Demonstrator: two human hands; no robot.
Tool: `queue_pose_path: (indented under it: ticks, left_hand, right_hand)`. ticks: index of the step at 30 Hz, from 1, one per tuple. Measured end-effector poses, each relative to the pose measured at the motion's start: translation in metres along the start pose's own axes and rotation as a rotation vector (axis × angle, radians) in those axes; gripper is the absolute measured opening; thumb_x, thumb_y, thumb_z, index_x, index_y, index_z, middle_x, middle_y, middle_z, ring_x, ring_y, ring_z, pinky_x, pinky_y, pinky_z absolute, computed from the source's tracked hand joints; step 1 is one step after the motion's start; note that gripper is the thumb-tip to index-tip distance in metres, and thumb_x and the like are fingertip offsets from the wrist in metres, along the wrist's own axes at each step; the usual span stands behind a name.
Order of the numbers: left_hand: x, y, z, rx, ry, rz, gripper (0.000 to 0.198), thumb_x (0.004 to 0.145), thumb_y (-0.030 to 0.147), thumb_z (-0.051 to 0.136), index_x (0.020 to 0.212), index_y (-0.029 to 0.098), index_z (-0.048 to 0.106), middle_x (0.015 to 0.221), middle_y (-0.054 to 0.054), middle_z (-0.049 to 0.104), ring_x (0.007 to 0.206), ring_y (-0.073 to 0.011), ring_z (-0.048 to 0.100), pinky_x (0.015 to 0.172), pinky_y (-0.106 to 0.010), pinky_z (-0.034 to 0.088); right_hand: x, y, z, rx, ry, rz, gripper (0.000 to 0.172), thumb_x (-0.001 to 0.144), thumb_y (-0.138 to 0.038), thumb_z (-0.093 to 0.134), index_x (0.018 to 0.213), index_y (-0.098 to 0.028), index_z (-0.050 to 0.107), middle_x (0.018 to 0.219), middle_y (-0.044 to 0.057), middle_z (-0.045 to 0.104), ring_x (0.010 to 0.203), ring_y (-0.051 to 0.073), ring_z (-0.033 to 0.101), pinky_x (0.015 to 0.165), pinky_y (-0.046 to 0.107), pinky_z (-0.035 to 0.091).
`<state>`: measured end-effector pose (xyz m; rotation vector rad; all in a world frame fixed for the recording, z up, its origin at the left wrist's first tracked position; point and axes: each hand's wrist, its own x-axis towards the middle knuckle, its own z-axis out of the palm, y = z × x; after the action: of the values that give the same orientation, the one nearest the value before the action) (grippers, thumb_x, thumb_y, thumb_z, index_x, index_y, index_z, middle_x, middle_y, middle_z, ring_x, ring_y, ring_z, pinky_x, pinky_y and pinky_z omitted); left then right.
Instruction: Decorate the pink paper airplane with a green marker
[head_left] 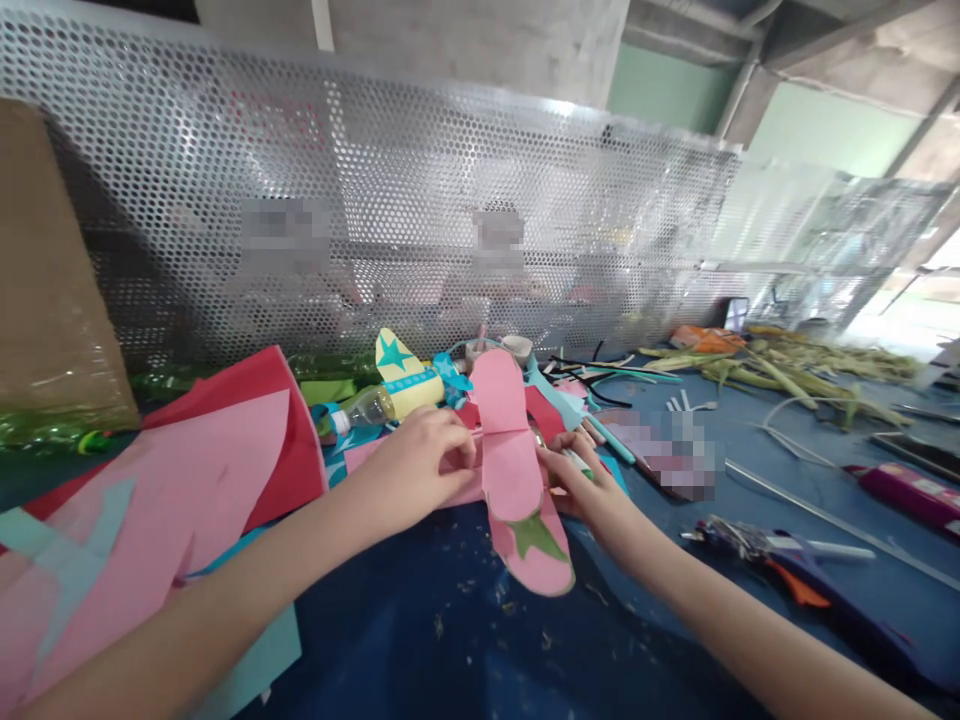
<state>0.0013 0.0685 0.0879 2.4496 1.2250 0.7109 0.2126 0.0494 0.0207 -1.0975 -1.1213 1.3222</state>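
Observation:
A long pink paper piece with rounded ends (510,470) stands in front of me, creased across its middle, with a green star shape on its near end. It lies across another pink paper part (463,490) that runs sideways. My left hand (431,460) is closed, its curled fingers on the pink paper just left of the long piece. On the other side, my right hand (581,475) has bent fingers gripping at its right edge; the fingertips are partly hidden. Behind my left hand lies a clear plastic bottle (367,408) wrapped in yellow paper, with a yellow fin (395,355) bearing a teal star.
Pink and red paper sheets (202,460) cover the left side, near a cardboard panel (60,260). A glue gun (817,590) with an orange trigger and a purple tool (915,492) lie at right. Dry husks (802,370) sit behind them. Bubble wrap (420,200) hangs across the back.

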Motion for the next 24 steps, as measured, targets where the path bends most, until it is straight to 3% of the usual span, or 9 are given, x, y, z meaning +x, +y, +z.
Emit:
queue_pose_path:
  ticks: [8, 13, 19, 24]
  left_hand:
    - [0.011, -0.021, -0.003, -0.208, -0.078, -0.115, 0.009, 0.073, 0.029, 0.068, 0.068, 0.022, 0.069, 0.087, -0.005, 0.069, 0.084, -0.0237, 0.063, 0.08, -0.035, 0.048]
    - [0.01, -0.024, -0.004, -0.214, -0.113, -0.121, 0.011, 0.072, 0.033, 0.068, 0.073, 0.022, 0.065, 0.09, -0.003, 0.068, 0.087, -0.0242, 0.063, 0.082, -0.035, 0.048]
    - [0.004, -0.021, -0.009, -0.116, -0.07, -0.175, 0.045, 0.063, 0.047, 0.083, 0.098, 0.023, 0.068, 0.111, -0.008, 0.069, 0.099, -0.0306, 0.063, 0.082, -0.032, 0.044]
    - [-0.002, -0.026, -0.01, -0.149, -0.189, -0.212, 0.063, 0.058, 0.054, 0.086, 0.11, 0.025, 0.068, 0.113, -0.008, 0.072, 0.1, -0.0311, 0.067, 0.079, -0.028, 0.044]
  right_hand:
    - [0.01, 0.007, -0.01, -0.21, 0.047, -0.174, 0.042, 0.073, -0.063, 0.073, 0.079, -0.026, 0.053, 0.082, -0.001, 0.053, 0.078, 0.018, 0.052, 0.078, 0.032, 0.053]
    - [0.009, 0.004, -0.011, -0.306, 0.008, -0.212, 0.039, 0.077, -0.061, 0.069, 0.078, -0.026, 0.051, 0.076, -0.002, 0.052, 0.073, 0.018, 0.05, 0.073, 0.032, 0.049]
    - [0.003, -0.005, -0.01, -0.4, -0.049, -0.324, 0.023, 0.079, -0.042, 0.07, 0.085, -0.027, 0.054, 0.085, -0.001, 0.057, 0.079, 0.019, 0.056, 0.076, 0.032, 0.047]
    - [0.005, -0.006, -0.015, -0.478, 0.034, -0.401, 0.024, 0.078, -0.04, 0.073, 0.088, -0.028, 0.055, 0.09, 0.0, 0.061, 0.085, 0.021, 0.059, 0.082, 0.036, 0.046]
